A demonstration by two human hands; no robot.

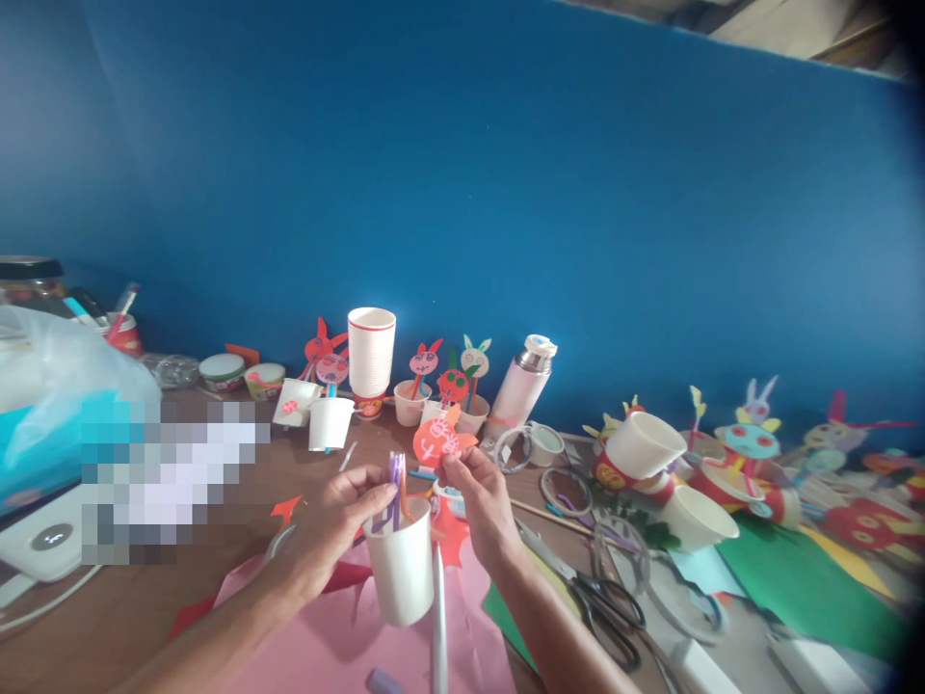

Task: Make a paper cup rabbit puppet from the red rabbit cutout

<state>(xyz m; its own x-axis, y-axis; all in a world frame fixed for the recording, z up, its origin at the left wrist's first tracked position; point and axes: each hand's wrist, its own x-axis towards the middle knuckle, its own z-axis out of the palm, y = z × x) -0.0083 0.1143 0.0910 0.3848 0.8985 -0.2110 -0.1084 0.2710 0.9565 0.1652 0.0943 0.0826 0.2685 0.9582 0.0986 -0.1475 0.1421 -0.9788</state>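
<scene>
My left hand (354,501) pinches the purple straws (395,492) that stand in a white paper cup (401,573). An orange strip also rises inside this cup. Between the thumb and fingers of my right hand (477,492) is an orange paper rabbit face (434,440) with a drawn face and pointed ears, held just above and right of the cup. Pink paper (318,646) lies below the cup, with a white stick-like piece (439,617) on it.
Scissors (607,607), tape rolls (621,554) and green paper (802,588) lie at the right. Along the blue wall stand stacked cups (371,352), a thermos (521,386) and several cups with paper faces. A plastic bag (65,386) is at the left.
</scene>
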